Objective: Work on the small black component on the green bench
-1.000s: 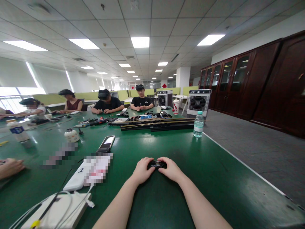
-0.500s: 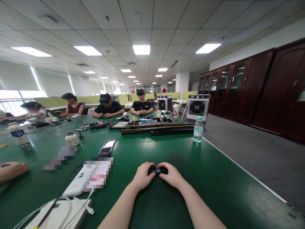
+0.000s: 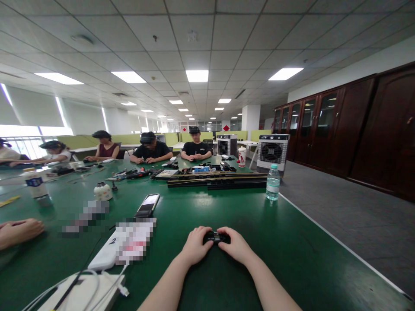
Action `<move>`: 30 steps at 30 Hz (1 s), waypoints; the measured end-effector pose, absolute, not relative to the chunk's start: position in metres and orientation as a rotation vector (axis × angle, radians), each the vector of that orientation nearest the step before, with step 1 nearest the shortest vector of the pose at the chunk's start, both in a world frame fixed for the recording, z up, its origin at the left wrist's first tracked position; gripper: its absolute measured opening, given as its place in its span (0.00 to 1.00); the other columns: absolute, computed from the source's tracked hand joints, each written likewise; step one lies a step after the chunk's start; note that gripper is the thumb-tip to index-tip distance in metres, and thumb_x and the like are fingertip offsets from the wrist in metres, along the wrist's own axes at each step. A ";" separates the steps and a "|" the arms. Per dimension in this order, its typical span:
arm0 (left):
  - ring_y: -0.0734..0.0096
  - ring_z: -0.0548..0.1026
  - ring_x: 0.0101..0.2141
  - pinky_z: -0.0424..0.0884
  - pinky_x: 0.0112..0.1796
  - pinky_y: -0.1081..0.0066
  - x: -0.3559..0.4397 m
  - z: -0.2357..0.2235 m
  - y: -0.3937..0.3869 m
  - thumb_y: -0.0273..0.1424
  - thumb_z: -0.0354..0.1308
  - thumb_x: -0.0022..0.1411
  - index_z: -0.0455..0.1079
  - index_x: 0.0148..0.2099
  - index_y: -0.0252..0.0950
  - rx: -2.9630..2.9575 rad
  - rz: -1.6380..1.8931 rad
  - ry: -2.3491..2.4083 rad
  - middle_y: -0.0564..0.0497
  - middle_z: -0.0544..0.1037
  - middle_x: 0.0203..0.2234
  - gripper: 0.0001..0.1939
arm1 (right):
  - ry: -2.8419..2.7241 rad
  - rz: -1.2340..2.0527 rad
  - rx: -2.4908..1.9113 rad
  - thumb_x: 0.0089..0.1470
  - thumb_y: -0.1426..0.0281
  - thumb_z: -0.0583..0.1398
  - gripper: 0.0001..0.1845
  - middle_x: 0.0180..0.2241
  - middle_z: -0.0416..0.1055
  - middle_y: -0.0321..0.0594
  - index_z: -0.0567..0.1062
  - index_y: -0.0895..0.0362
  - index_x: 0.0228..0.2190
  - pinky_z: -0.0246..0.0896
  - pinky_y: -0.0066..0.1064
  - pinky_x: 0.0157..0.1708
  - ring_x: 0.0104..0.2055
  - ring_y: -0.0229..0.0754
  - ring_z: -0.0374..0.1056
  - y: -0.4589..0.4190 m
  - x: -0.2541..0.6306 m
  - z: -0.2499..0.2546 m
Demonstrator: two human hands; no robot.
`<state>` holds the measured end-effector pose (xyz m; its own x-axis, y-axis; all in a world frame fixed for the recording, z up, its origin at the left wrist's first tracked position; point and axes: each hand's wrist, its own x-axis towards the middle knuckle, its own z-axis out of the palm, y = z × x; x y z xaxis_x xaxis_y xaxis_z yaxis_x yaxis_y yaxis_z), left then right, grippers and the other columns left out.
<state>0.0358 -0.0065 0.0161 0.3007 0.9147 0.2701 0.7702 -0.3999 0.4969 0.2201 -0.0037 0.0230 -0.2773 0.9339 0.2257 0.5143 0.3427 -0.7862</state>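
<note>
A small black object with lighter markings lies low over the green table, between my two hands; its exact kind I cannot make out. My left hand has its fingers and thumb closed on the left end. On the right end, my right hand grips it the same way, thumb toward me. Both hands rest at or just above the tabletop. My fingers hide the object's two ends.
Left of my arms lie a white power bank, a phone, and a white box with cables. A water bottle stands at the right. Black rails lie farther back. Another person's hand is at far left.
The whole view has tilted up slightly, so things sit a little lower and to the right. My hands keep the same hold on the black object.
</note>
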 end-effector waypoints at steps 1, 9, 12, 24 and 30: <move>0.62 0.67 0.46 0.61 0.48 0.66 0.036 0.016 -0.006 0.32 0.54 0.55 0.66 0.50 0.37 2.297 0.758 1.534 0.48 0.72 0.45 0.19 | -1.921 0.776 -1.268 0.38 0.75 0.59 0.21 0.42 0.72 0.42 0.73 0.56 0.39 0.57 0.37 0.50 0.46 0.45 0.67 -0.004 0.220 0.023; 0.62 0.67 0.47 0.61 0.49 0.65 0.038 0.021 -0.010 0.32 0.54 0.54 0.66 0.50 0.39 2.282 0.742 1.556 0.48 0.72 0.45 0.19 | -1.930 0.779 -1.294 0.39 0.74 0.58 0.20 0.41 0.72 0.42 0.73 0.56 0.39 0.58 0.37 0.50 0.46 0.45 0.67 -0.005 0.220 0.026; 0.62 0.67 0.47 0.61 0.49 0.65 0.038 0.021 -0.010 0.32 0.54 0.55 0.66 0.50 0.39 2.274 0.758 1.549 0.48 0.72 0.45 0.19 | -1.931 0.784 -1.297 0.39 0.75 0.58 0.19 0.42 0.72 0.41 0.73 0.55 0.38 0.58 0.36 0.50 0.46 0.45 0.67 -0.005 0.220 0.027; 0.62 0.68 0.47 0.62 0.48 0.65 0.037 0.016 -0.007 0.32 0.54 0.53 0.66 0.50 0.39 2.283 0.779 1.529 0.48 0.72 0.45 0.20 | -1.907 0.791 -1.271 0.41 0.72 0.59 0.18 0.41 0.72 0.41 0.73 0.56 0.38 0.59 0.35 0.49 0.45 0.44 0.67 -0.006 0.220 0.027; 0.62 0.68 0.46 0.62 0.48 0.64 0.035 0.013 -0.005 0.31 0.56 0.51 0.64 0.53 0.40 2.263 0.787 1.518 0.49 0.73 0.44 0.24 | -1.926 0.773 -1.257 0.42 0.70 0.60 0.14 0.39 0.72 0.41 0.75 0.55 0.35 0.61 0.35 0.46 0.43 0.44 0.68 -0.007 0.219 0.028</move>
